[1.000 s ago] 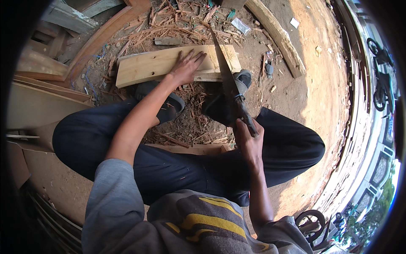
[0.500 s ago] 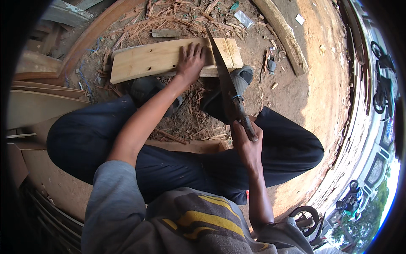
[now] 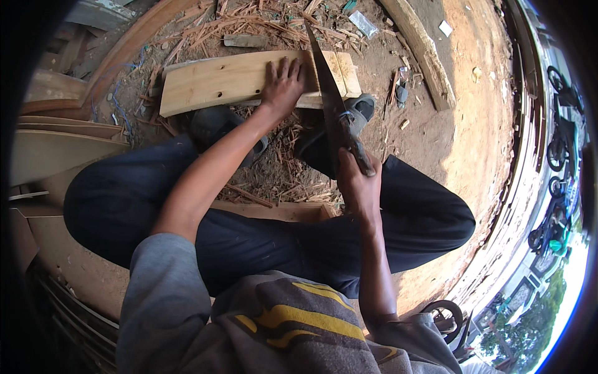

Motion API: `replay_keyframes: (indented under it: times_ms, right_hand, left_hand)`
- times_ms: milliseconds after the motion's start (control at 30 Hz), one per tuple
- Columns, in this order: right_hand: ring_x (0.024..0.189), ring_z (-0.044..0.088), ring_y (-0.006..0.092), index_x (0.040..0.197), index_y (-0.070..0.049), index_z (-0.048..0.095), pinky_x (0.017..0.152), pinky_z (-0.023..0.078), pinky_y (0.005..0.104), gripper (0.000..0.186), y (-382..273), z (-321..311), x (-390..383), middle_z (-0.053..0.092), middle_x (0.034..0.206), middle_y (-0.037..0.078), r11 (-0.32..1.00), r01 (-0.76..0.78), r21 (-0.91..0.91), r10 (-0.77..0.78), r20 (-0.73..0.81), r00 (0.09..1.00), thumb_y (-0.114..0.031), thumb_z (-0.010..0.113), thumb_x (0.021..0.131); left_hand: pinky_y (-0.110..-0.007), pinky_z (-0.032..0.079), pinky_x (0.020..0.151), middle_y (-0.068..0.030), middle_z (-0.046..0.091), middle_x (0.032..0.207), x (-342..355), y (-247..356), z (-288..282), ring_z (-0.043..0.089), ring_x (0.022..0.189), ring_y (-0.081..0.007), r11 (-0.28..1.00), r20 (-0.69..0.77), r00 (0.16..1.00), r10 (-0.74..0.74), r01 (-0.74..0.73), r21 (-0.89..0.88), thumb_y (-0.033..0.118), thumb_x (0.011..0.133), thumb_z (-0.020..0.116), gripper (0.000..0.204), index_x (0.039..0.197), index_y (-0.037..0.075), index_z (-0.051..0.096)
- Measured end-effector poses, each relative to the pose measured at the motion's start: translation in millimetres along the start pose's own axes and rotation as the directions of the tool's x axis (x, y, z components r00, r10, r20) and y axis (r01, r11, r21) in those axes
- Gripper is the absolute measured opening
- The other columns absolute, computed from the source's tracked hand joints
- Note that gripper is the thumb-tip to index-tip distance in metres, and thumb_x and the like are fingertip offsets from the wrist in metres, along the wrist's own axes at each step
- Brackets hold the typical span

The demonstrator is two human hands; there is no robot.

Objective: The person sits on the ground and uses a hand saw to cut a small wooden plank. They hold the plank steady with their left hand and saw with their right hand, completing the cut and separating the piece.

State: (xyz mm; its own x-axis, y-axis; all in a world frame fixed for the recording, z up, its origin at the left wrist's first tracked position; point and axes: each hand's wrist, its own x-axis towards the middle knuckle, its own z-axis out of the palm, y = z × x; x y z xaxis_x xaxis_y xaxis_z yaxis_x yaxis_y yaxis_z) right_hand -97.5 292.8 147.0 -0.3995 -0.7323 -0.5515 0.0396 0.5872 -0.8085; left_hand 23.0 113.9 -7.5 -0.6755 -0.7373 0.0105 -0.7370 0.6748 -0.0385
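A pale wooden board (image 3: pixel 212 81) with several dark holes lies low in front of me, its right part resting near my sandal (image 3: pixel 360 109). On top of it, my left hand (image 3: pixel 283 84) presses flat with the fingers stretched out. My right hand (image 3: pixel 360 181) is closed around the dark handle of a hand saw (image 3: pixel 327 75). The saw's blade points away from me and crosses the board near its right end. Right of the blade, a line runs across the board; whether it is a cut or a mark I cannot tell.
Wood splinters (image 3: pixel 274 22) litter the dirt beyond the board. A small wood offcut (image 3: pixel 245 40) lies among them. To the right stretches a long rough timber (image 3: pixel 420 53). Curved wooden pieces (image 3: pixel 106 81) stand at the left, and motorbikes (image 3: pixel 559 149) are parked far right.
My right hand and the saw have moved forward, away from me, along the blade's line. My left hand stays on the board.
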Motion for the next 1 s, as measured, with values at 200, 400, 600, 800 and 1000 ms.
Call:
replay_keyframes:
  times_ms: [200,400,600,800,1000]
  right_hand:
    - [0.057,0.039,0.0034,0.077,0.002,0.057,0.049,0.033,0.0243,0.022,-3.2,-7.2,-21.3,0.046,0.061,-0.004,1.0,0.01,0.003,-0.01,-0.001,1.0,-0.016,0.055,0.091]
    - [0.056,0.038,0.0039,0.077,0.003,0.056,0.049,0.033,0.0259,0.023,-8.6,0.3,-5.9,0.046,0.06,-0.003,0.998,0.022,-0.052,-0.023,-0.015,1.0,-0.016,0.056,0.09]
    - [0.057,0.04,0.0047,0.076,0.003,0.057,0.049,0.033,0.0264,0.025,2.7,1.3,1.4,0.047,0.06,-0.003,0.995,0.052,-0.082,-0.053,0.0,0.999,-0.018,0.056,0.091]
    - [0.057,0.04,0.004,0.074,0.001,0.056,0.049,0.033,0.0252,0.025,-0.6,-0.2,-15.9,0.046,0.06,-0.003,0.999,0.001,-0.041,-0.002,-0.037,0.999,-0.017,0.056,0.09]
    - [0.058,0.041,0.0041,0.076,0.002,0.057,0.05,0.032,0.0247,0.025,5.9,5.7,13.1,0.047,0.061,-0.003,1.0,0.004,0.003,-0.004,0.016,1.0,-0.018,0.056,0.091]
  left_hand:
    - [-0.058,0.029,0.106,-0.0189,0.038,0.142,-1.7,-0.6,6.2,0.035,0.132,-0.0386,1.0,0.054,0.998,0.011,-0.013,0.024,0.004,0.072,0.063,0.066,0.134,-0.002,0.041]
    - [-0.06,0.028,0.105,-0.0195,0.038,0.142,-4.4,-2.1,-1.8,0.035,0.132,-0.0393,0.999,0.026,1.0,-0.007,0.008,-0.039,0.004,0.072,0.063,0.058,0.128,-0.003,0.049]
    - [-0.06,0.029,0.105,-0.0189,0.039,0.141,-4.8,-1.6,6.8,0.035,0.132,-0.0383,1.0,-0.002,1.0,0.012,-0.012,0.011,0.006,0.071,0.064,0.055,0.124,-0.002,0.052]
    - [-0.059,0.03,0.104,-0.0181,0.039,0.142,-2.6,-1.7,9.2,0.036,0.131,-0.038,1.0,-0.047,0.999,-0.009,0.008,-0.008,0.007,0.071,0.066,0.06,0.127,-0.001,0.05]
    - [-0.061,0.029,0.104,-0.0173,0.04,0.141,-10.8,2.3,8.2,0.036,0.131,-0.038,1.0,0.001,1.0,0.002,-0.002,0.017,0.008,0.074,0.064,0.06,0.131,0.0,0.046]
